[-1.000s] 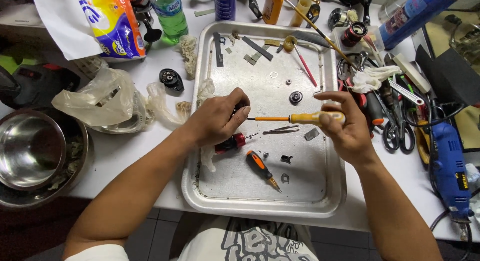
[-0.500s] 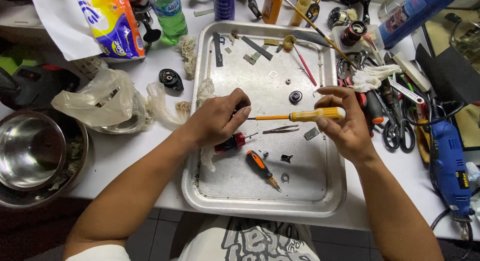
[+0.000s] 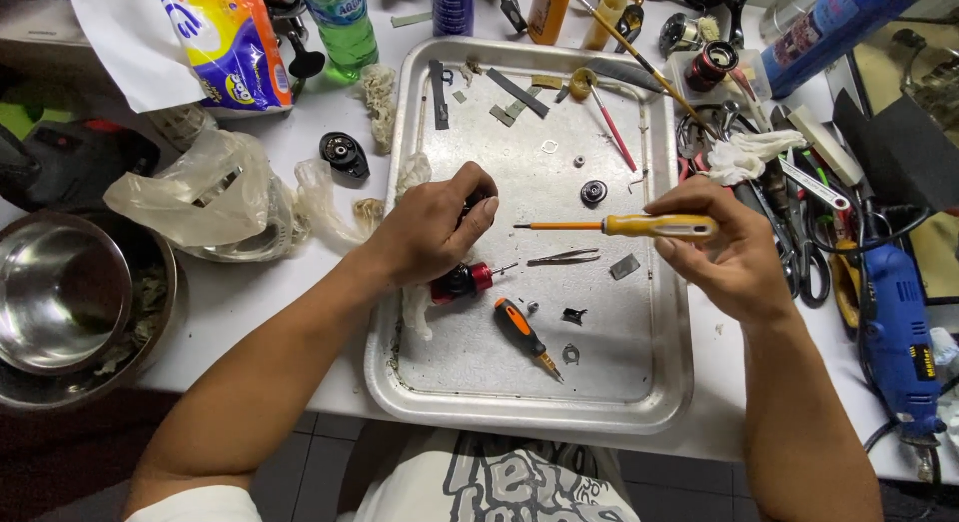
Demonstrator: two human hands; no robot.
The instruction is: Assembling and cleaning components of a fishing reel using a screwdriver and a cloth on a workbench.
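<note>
Over the dented metal tray, a yellow-handled screwdriver w/ orange shaft lies level, pinched in the right hand, tip pointing at the left hand. Left hand is curled shut on a small dark part, mostly hidden. Just below: red-and-black cylinder piece, orange-black short screwdriver, thin tweezers.

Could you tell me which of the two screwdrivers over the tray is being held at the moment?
The yellow-handled screwdriver, gripped in the right hand. The shorter orange-and-black screwdriver lies loose on the metal tray.
</note>
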